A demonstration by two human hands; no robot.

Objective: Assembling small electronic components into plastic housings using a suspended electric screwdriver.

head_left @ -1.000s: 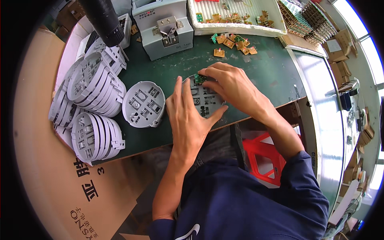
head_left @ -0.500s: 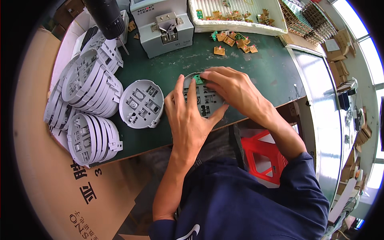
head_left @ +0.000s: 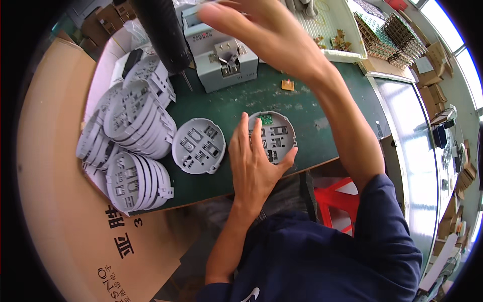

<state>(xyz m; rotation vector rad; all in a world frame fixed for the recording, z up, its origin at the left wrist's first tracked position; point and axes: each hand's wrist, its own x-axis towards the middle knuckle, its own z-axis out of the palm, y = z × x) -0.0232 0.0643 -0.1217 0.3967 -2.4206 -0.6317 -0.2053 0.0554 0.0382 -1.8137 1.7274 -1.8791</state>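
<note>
My left hand (head_left: 255,168) grips a round grey plastic housing (head_left: 285,132) lying on the bench, thumb at its right edge and fingers across its left side. A small green circuit board (head_left: 266,120) sits inside the housing near the far rim. Blurred by motion, my right hand (head_left: 274,38) is raised at the top, fingers stretched leftward, with nothing visible in it; part of it is cut off. Left of it hangs a black electric screwdriver (head_left: 163,35), its bit pointing down, apart from the fingers. A second round grey housing (head_left: 199,146) lies left of my left hand.
Stacked grey housings (head_left: 136,113) fill the left side of the green bench (head_left: 329,143). A grey screw-feeder machine (head_left: 226,63) stands at the back. Beyond a lone small brown board (head_left: 288,85) is a white foam tray (head_left: 347,54). A red stool (head_left: 338,201) stands below the bench edge.
My right hand has left the housing and moved up toward the screwdriver. My left hand stays on the housing. The whole view has shifted, so bench things appear lower and farther right.
</note>
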